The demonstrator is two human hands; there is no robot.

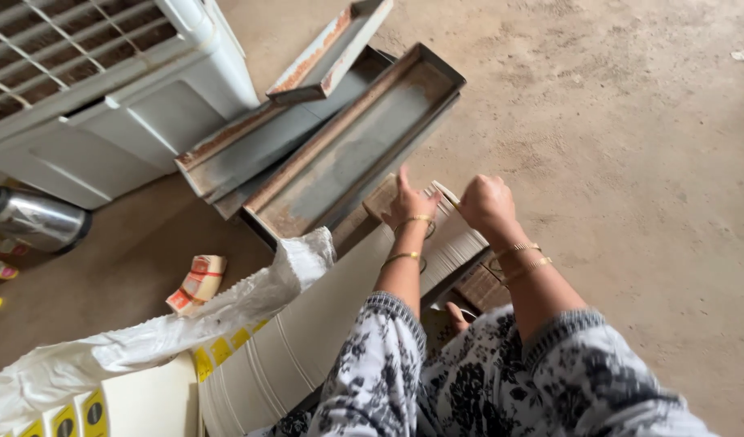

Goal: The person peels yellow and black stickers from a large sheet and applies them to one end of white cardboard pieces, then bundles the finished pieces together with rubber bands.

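White panel (323, 324) — both hands (445, 206)

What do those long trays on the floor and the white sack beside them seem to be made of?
The long trays look like sheet metal, dull grey with orange-brown rust along their folded rims. The white sack seems to be woven plastic, judging by its crinkled, slightly shiny surface. Both hands, left hand and right hand, rest on a pale ribbed panel, probably plastic or painted metal.
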